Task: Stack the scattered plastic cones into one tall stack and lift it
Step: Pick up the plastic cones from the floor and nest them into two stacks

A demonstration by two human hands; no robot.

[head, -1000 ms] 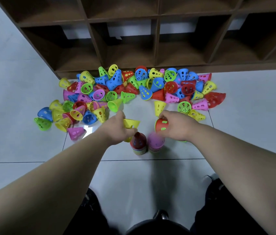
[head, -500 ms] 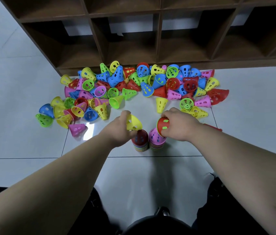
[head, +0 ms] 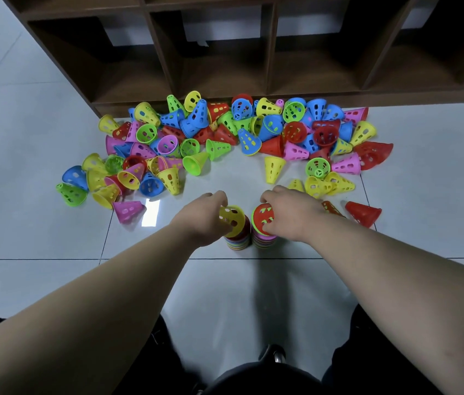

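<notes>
Two short stacks of coloured perforated cones stand side by side on the floor tiles, the left stack (head: 236, 243) and the right stack (head: 265, 241). My left hand (head: 205, 218) holds a yellow cone (head: 232, 220) tilted over the top of the left stack. My right hand (head: 290, 213) grips a red cone (head: 263, 218) on top of the right stack. A wide heap of loose cones (head: 225, 138) in yellow, blue, green, red and pink lies beyond both hands.
A dark brown cubby shelf (head: 267, 67) stands right behind the heap. A loose red cone (head: 363, 213) lies to the right of my right wrist, a pink cone (head: 128, 210) to the left. My dark-clothed knees are at the bottom edge.
Both hands have brought their cones down and inward onto the two stacks. The yellow cone has turned from sideways to mouth-down over the left stack; the red cone now sits on the right one.
</notes>
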